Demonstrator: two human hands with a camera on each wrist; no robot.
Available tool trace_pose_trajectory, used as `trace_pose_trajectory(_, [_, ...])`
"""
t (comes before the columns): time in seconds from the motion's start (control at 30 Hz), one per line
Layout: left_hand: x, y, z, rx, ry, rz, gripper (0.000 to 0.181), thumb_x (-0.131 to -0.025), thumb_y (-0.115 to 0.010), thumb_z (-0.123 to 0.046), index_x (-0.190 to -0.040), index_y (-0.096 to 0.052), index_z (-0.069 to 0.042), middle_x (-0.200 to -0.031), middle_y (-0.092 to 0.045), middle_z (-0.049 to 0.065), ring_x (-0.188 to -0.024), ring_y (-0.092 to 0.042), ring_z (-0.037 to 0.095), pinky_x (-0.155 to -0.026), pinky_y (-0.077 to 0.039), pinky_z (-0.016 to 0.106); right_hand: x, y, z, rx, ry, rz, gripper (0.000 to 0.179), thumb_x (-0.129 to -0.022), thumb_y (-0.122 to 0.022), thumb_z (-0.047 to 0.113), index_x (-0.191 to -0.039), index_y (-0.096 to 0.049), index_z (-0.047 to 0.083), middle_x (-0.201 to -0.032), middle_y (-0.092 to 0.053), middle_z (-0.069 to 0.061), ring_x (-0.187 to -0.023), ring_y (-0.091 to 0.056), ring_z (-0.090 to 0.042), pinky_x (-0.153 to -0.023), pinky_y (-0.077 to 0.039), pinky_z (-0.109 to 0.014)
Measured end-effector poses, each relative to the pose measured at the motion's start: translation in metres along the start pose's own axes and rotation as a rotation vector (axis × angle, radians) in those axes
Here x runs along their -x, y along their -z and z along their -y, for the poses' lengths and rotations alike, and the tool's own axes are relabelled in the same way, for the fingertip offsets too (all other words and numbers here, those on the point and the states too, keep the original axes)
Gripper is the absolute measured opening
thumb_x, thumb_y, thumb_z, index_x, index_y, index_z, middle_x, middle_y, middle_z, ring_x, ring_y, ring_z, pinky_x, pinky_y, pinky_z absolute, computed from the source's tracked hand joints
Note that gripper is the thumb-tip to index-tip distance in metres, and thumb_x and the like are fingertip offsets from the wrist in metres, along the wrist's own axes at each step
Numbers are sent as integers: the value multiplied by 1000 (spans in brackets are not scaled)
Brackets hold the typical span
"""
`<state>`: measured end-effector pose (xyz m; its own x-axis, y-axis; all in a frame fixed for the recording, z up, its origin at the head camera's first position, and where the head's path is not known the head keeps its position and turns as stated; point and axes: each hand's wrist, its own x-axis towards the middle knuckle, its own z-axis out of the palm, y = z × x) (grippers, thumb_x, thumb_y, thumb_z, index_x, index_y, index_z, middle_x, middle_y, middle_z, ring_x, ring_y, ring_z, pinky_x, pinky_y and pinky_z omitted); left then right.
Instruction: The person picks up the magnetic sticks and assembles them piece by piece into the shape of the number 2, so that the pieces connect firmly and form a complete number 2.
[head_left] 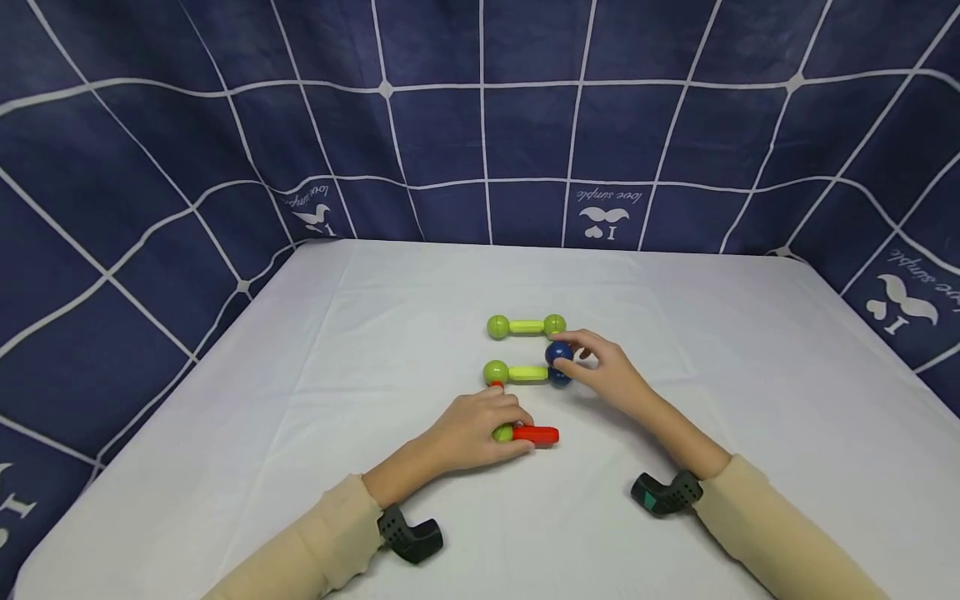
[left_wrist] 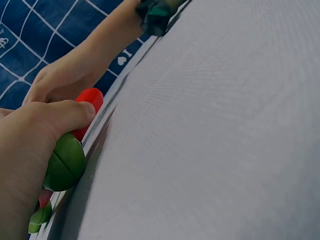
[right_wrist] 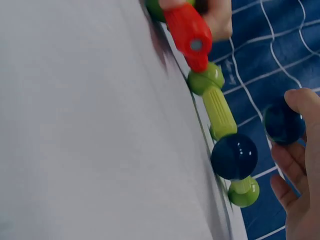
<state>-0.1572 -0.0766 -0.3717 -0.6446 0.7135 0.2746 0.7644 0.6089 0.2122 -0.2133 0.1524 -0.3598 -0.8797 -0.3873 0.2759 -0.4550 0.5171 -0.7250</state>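
In my right hand a dark blue ball is pinched between thumb and fingers. Right beside it, a second blue ball sits at the right end of a yellow-green rod. That rod's left end meets a green ball. My left hand grips a red rod, its thumb along the side; the rod runs into another green ball partly under the palm. The red rod's free end shows a grey metal disc. A second red piece, mostly hidden by the left hand, reaches the middle green ball.
Farther back lies another yellow-green rod with a green ball at each end. All of it rests on a white-covered table. A navy curtain with white grid lines hangs behind and at both sides.
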Motion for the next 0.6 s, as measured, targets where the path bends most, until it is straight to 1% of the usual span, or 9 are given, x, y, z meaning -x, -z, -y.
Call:
trace_pose_trajectory(0.13, [1,1,0,6,0,-6,23,-82,-61,-43,-94,-67,-24,-83,-59,-14,-75,-44,2,-59,-32,11,23,-1,2,-40,50,45,33,-86,-62,19,-118,-58,12,-107,-61,-2,-90,-50,-8,-80,-44,-28])
trace_pose_trajectory(0.3, [1,1,0,9,2,-8,23,-81,-62,-43,-94,-67,-24,-82,-59,-14,-74,-44,3,-59,-33,12,45,-1,1,-101,93,166,29,-85,-62,13,-114,-59,12,-106,-60,-3,-87,-50,-6,-76,-44,-23])
trace_pose_trajectory(0.37, [0,0,1,9,5,-9,23,-81,-62,-43,-94,-67,-24,-82,-59,-14,-74,-44,3,-59,-33,12,49,0,-1,-116,99,222,29,-84,-61,11,-113,-59,12,-107,-60,-3,-88,-50,-5,-77,-44,-21])
trace_pose_trajectory(0.47, [0,0,1,9,5,-10,23,-81,-62,-43,-94,-67,-24,-82,-59,-14,-74,-43,3,-59,-32,12,49,1,-5,-126,107,304,28,-83,-61,10,-111,-59,12,-108,-60,-2,-93,-51,-1,-83,-42,-17])
trace_pose_trajectory(0.5, [0,0,1,9,6,-11,24,-81,-62,-43,-94,-67,-24,-82,-59,-14,-74,-43,3,-59,-32,12,49,1,-6,-120,125,327,28,-83,-60,10,-111,-59,11,-108,-60,-2,-94,-51,-1,-84,-42,-16])
trace_pose_trajectory(0.6, [1,0,0,8,7,-13,24,-81,-62,-43,-93,-67,-23,-81,-59,-14,-73,-43,3,-58,-31,12,47,3,-7,-124,114,399,26,-83,-61,12,-109,-59,12,-106,-61,0,-94,-51,0,-85,-40,-15])
